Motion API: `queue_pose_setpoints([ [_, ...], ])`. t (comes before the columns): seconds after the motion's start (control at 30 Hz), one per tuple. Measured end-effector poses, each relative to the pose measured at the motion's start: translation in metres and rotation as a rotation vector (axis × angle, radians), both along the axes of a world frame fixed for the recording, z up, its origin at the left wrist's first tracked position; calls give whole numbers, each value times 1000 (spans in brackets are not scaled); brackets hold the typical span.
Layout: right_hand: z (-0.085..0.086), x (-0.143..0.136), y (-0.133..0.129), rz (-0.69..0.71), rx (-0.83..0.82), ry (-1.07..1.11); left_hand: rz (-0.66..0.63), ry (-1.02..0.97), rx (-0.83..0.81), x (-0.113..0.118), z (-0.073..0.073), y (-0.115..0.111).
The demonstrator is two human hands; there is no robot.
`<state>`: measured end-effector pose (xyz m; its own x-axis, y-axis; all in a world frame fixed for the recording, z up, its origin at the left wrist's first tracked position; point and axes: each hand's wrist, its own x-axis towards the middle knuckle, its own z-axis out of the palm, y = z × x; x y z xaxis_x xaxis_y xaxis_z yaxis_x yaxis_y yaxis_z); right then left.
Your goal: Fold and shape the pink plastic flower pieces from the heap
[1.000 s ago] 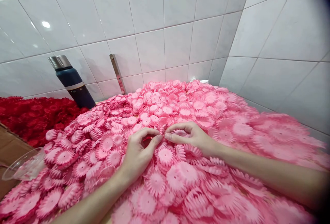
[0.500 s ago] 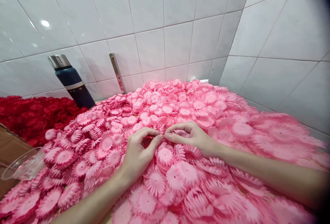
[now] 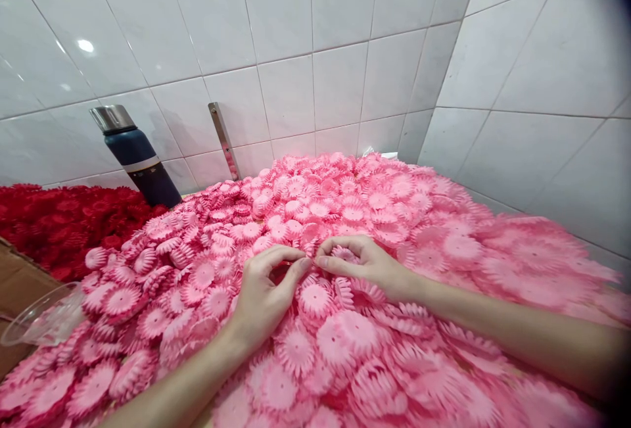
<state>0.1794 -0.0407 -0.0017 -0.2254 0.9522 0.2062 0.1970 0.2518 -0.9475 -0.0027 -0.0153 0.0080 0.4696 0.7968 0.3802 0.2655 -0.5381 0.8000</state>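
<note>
Over a big heap of pink petal discs point(image 3: 315, 296), my left hand point(image 3: 269, 286) and my right hand point(image 3: 372, 267) come together with their fingertips almost touching. Thumb and index finger of each hand are closed in a pinch. Whatever sits between the fingertips is too small to make out against the pink behind it. The discs are round with curled, scalloped edges, and many show a small hole in the centre. Several of them lie right under and around both hands.
A dark blue bottle point(image 3: 142, 162) with a steel cap leans at the back left, beside a pile of red petals point(image 3: 64, 224). At the left edge are a clear plastic lid or bowl point(image 3: 49, 319) and cardboard point(image 3: 22, 270). A metal strip point(image 3: 223, 139) stands against the tiled wall point(image 3: 286, 7).
My hands keep nearly the same pose and place, fingertips still pinched together. The whole view has shifted very slightly; nothing in the heap has visibly moved.
</note>
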Motion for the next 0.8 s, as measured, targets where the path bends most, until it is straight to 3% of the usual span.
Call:
queue_pose_setpoints([
  [0.5, -2, 2, 10, -73, -154, 235, 136, -267, -270, 0, -5, 4],
  [0.8, 2, 1, 1, -9, -53, 202, 60, -119, -94, 0, 0, -2],
])
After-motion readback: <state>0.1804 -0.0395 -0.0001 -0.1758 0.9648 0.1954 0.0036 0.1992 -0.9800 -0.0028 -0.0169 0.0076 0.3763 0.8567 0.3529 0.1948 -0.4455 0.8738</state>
